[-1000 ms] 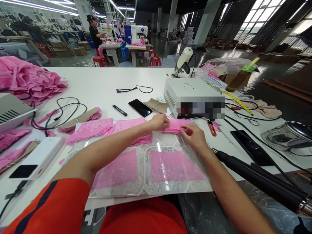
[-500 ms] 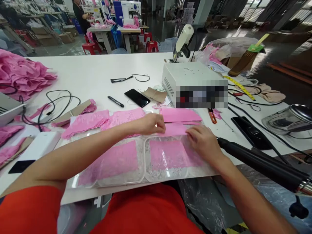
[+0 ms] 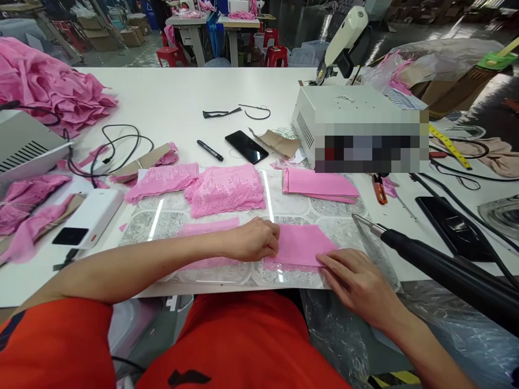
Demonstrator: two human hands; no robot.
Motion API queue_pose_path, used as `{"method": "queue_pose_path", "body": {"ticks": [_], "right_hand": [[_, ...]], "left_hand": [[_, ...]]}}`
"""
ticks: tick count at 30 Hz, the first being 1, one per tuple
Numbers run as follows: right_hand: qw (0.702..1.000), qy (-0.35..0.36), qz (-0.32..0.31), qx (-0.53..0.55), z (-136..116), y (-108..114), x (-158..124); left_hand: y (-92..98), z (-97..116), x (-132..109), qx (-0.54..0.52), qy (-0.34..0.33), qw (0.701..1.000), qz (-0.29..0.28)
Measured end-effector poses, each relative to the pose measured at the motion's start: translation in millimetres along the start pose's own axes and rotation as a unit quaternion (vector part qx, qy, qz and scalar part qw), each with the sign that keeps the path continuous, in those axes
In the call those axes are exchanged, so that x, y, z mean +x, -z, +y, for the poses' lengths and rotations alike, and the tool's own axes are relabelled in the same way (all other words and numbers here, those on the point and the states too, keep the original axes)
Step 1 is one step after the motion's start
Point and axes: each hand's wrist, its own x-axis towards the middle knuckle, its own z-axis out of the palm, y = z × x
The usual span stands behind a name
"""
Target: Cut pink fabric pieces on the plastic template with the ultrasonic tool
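Note:
A smooth pink fabric piece (image 3: 302,244) lies between my hands, over a pink lace piece (image 3: 290,267) whose edge shows along its lower side. My left hand (image 3: 257,241) is closed, with its fingertips pinching the fabric's left edge. At the lower right corner, my right hand (image 3: 352,273) pinches the same fabric between thumb and fingers. Under both pieces is a clear plastic sheet (image 3: 344,229) with rounded outlines. Another pink piece (image 3: 208,227) is partly hidden by my left forearm. A stack of folded pink fabric (image 3: 320,185) sits just beyond my hands.
A black-handled iron with a pointed metal tip (image 3: 375,224) juts in close to my right hand. Lace pieces (image 3: 227,189) lie at the sheet's far left. Behind are a phone (image 3: 246,147), a marker (image 3: 210,150) and a grey box (image 3: 344,102). Cables (image 3: 121,143) lie left.
Both hands have come nearer to me with the pink fabric, away from the stack, and the fabric now covers most of the lace piece. The view has shifted, tilting further down.

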Motion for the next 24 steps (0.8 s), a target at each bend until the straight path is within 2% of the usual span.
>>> {"method": "queue_pose_path", "body": {"ticks": [16,24], "right_hand": [[0.999,-0.021,0.002,0.049,3.8,6.4,-1.9],[0.999,-0.010,-0.006,0.043,4.3,6.9,-5.1]], "left_hand": [[6.9,0.1,5.0,-0.058,0.061,0.996,-0.040],[8.0,-2.1,6.5,-0.061,0.057,0.995,-0.050]]}}
